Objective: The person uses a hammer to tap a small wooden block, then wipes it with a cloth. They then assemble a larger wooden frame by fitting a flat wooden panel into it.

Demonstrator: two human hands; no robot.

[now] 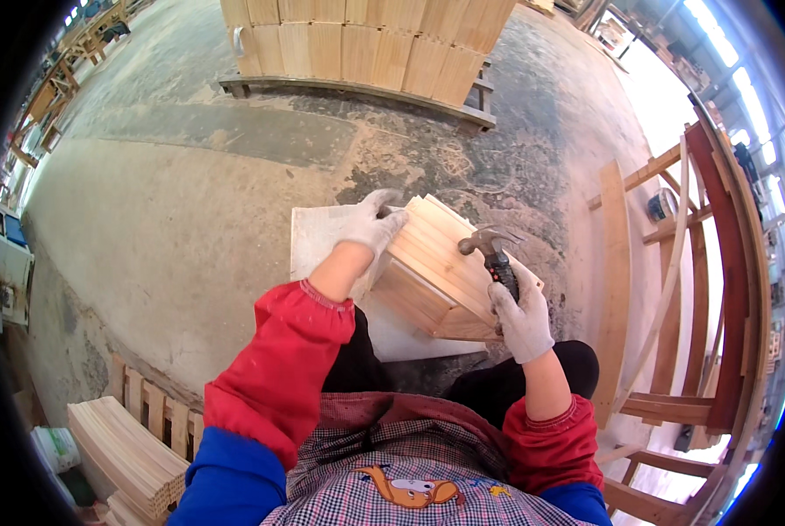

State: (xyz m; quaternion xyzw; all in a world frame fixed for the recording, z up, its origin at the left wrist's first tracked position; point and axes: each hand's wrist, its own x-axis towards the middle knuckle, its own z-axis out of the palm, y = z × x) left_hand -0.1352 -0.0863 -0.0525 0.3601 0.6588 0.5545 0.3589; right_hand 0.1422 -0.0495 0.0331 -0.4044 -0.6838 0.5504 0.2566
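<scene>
Person's sitting on the floor with a slatted wooden box (440,267) tipped on a white board (318,237) right in front of the knees. Left hand (370,223), white glove, has its grip closed over the box's top corner at about 11 o'clock. Right hand (522,320) is gripping a claw hammer (493,250), head hovering over the box's 2 o'clock edge. Stacked planks (362,39) sit at 12.

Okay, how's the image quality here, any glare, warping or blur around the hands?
Head view: daylight blows out the upper right; fisheye bends the stacked boards and the frame at the rim; the left hand, the hammer and the wooden box look sharp.
</scene>
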